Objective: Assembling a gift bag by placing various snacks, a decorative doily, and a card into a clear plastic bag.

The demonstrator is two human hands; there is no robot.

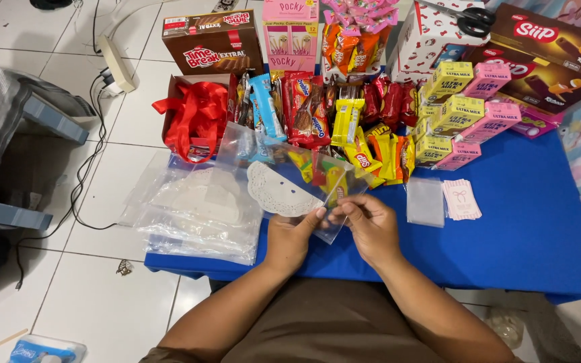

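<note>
Together, seen from our head camera, our left hand (292, 235) and right hand (370, 228) pinch a small clear plastic bag (317, 185) holding yellow wrapped snacks, just above the blue desk (526, 228). Its upper part overlaps a white paper doily (277, 191). Beyond it lie red and yellow snack packets (344, 114).

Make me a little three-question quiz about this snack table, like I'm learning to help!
1. True or false: both hands hold a clear plastic bag.
2. What colour is the table cover? A) blue B) green C) white
3. What lies on top of the spotted white box?

Key: 1 true. 2 A. 3 Black scissors.
</note>
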